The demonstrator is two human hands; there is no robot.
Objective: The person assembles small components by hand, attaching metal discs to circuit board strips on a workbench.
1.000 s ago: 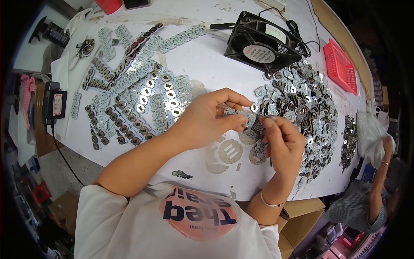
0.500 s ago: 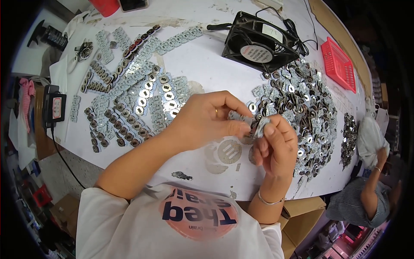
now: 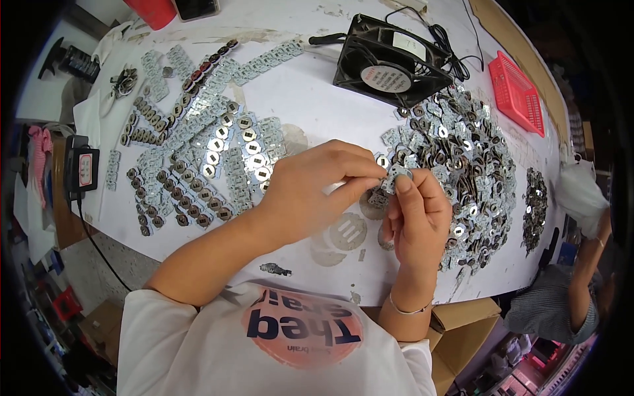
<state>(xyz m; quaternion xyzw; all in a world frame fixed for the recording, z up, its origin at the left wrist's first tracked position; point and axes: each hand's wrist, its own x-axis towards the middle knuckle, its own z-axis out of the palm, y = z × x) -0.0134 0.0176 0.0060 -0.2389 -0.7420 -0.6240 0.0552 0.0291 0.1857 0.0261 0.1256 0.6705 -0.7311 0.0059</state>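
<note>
My right hand (image 3: 421, 214) pinches small silvery stamped metal pieces (image 3: 399, 173) between thumb and fingers, in front of a large heap of like parts (image 3: 470, 178). My left hand (image 3: 320, 188) reaches across from the left with thumb and forefinger pressed together at the edge of those pieces. Whatever its fingertips hold is too small to make out. To the left of my hands lie rows of metal parts (image 3: 191, 191), some with round dark or shiny discs on them.
A black square fan (image 3: 389, 66) with a cable stands at the back, beside a red plastic basket (image 3: 518, 96). A smaller dark heap (image 3: 534, 211) lies at the right edge. Far left are a black power adapter (image 3: 82, 168) and a red cup (image 3: 153, 10). Another person's arm (image 3: 584, 284) shows at right.
The strip-like metal piece in my left fingers no longer shows there. My left fingertips have closed together against the pieces in my right hand. The other person's arm has shifted at right.
</note>
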